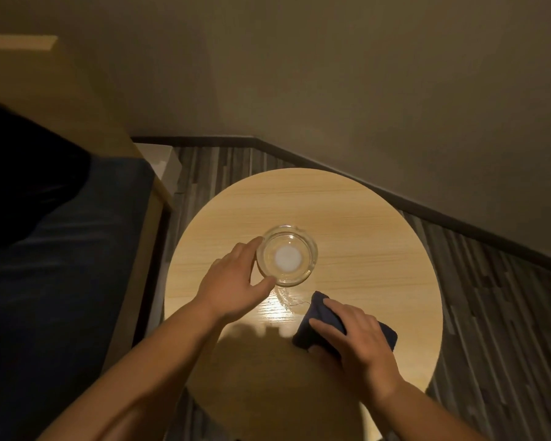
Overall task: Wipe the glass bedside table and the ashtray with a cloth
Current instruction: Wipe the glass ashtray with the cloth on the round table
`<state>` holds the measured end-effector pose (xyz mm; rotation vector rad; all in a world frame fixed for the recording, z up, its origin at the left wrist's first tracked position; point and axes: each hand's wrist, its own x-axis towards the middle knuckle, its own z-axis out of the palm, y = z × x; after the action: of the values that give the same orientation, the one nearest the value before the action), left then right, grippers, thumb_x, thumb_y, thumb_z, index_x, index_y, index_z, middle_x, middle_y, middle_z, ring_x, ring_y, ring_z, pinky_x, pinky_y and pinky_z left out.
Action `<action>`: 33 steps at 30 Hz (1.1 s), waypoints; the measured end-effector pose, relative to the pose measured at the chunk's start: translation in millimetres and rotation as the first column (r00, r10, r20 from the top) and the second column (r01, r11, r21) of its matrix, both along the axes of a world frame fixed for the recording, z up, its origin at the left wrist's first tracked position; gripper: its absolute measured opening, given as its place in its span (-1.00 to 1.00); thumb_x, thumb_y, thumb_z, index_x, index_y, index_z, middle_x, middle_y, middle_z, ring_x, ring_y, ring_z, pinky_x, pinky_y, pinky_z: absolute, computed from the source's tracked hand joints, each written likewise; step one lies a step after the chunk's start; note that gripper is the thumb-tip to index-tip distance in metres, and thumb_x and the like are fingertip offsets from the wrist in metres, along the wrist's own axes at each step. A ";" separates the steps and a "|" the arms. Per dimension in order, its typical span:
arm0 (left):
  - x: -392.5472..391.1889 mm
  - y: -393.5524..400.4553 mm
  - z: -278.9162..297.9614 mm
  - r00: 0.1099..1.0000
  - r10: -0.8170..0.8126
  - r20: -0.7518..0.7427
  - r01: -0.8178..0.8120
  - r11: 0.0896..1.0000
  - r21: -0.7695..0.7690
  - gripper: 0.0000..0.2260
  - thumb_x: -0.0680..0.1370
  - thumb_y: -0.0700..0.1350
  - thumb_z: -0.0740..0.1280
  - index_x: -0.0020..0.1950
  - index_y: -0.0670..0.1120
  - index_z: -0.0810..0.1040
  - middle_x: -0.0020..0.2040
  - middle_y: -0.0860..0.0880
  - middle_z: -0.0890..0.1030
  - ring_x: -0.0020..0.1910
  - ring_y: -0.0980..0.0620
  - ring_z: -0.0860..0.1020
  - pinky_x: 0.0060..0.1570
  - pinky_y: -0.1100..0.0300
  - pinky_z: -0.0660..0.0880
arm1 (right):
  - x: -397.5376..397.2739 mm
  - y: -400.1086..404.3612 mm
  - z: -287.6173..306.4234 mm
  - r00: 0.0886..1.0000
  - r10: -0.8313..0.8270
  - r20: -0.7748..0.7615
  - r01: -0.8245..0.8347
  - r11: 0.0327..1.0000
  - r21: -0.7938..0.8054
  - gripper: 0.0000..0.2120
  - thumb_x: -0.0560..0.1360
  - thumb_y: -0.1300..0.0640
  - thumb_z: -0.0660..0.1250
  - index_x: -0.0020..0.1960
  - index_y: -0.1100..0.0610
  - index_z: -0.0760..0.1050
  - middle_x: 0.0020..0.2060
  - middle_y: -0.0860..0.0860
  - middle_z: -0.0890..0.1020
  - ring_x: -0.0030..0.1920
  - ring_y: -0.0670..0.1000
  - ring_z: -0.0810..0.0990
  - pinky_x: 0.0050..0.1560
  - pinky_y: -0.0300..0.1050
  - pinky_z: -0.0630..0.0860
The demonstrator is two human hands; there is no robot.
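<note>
A round bedside table (347,211) with a light wood-grain top fills the middle of the view. A clear glass ashtray (287,255) stands near its centre. My left hand (236,281) curls around the ashtray's left rim, with fingers above and thumb below touching the glass. My right hand (353,335) presses flat on a folded dark blue cloth (323,308) at the table's near right. A loose thread trails from the cloth's far corner. A bright glare lies on the tabletop between my two hands.
A bed with dark blue bedding (54,281) and a wooden frame (140,259) runs along the left, close to the table. Striped dark carpet (497,313) surrounds the table. Beige walls with a dark skirting board (427,214) meet in the corner behind.
</note>
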<state>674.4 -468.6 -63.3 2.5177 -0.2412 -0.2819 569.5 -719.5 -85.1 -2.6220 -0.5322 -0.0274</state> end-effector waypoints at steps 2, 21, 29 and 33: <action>2.6 -0.7 0.4 1.000 -0.004 0.005 0.004 1.000 0.005 -0.36 0.43 0.25 0.30 0.46 0.17 0.18 0.32 0.09 0.42 0.13 0.04 0.49 0.09 0.05 0.43 | -0.2 0.3 -0.8 1.000 -0.010 0.000 0.010 1.000 -0.014 -0.66 0.51 -0.16 0.29 0.25 -0.10 0.47 0.27 0.11 0.51 0.19 0.14 0.49 0.03 0.03 0.42; -40.1 1.3 -7.2 0.997 -0.072 0.005 0.071 0.995 0.067 -0.35 0.38 0.25 0.32 0.41 0.08 0.25 0.25 0.06 0.47 0.14 0.01 0.45 0.14 0.02 0.40 | 87.8 48.4 72.3 0.949 0.229 -0.218 -0.283 0.922 -0.265 -0.80 0.47 0.08 0.34 0.09 0.02 0.56 0.07 -0.02 0.58 0.05 0.08 0.46 -0.15 -0.03 0.44; -36.3 3.6 -16.9 0.995 -0.104 0.002 0.104 0.992 0.070 -0.30 0.37 0.24 0.32 0.43 0.02 0.23 0.29 0.00 0.47 0.17 -0.03 0.44 0.14 0.02 0.37 | 96.2 62.6 58.8 0.948 0.194 -0.251 -0.297 0.819 -0.491 -0.82 0.51 0.06 0.28 0.05 -0.01 0.60 0.02 -0.05 0.55 0.00 0.05 0.41 -0.21 -0.11 0.22; -36.7 4.5 -18.8 0.995 -0.095 0.013 0.094 0.994 0.047 -0.30 0.36 0.24 0.31 0.43 0.02 0.26 0.28 0.01 0.48 0.15 -0.03 0.45 0.14 0.02 0.38 | 94.9 59.4 51.2 0.951 0.213 -0.225 -0.296 0.840 -0.455 -0.84 0.47 0.10 0.32 0.01 -0.02 0.62 -0.02 -0.05 0.58 -0.04 0.06 0.42 -0.22 -0.09 0.31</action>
<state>637.7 -464.1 -82.1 2.5586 -0.3643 -0.3094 664.4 -660.1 -33.9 -2.9647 -0.9276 0.4672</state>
